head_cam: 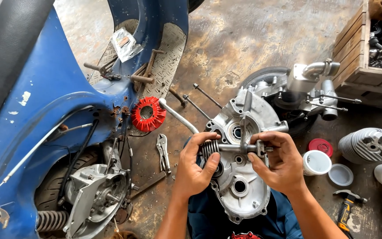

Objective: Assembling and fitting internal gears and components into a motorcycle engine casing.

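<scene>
Left hand [195, 166] gripping grooved end of metal shaft [231, 148], right hand [277, 161] pinching other end, above silver engine cover [239, 186], red fan [148, 114] nearby

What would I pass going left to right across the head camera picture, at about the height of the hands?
Blue scooter body → locking pliers → left hand → gear shaft → right hand → white tub → finned cylinder head.

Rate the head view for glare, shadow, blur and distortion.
Head view: soft, even daylight with faint shadows; mild glare on the aluminium engine case and bright wet-looking floor at top. Both hands, left and right, and the geared shaft they hold are sharp. Wide-angle bending shows on the blue scooter body at the left edge.
</scene>
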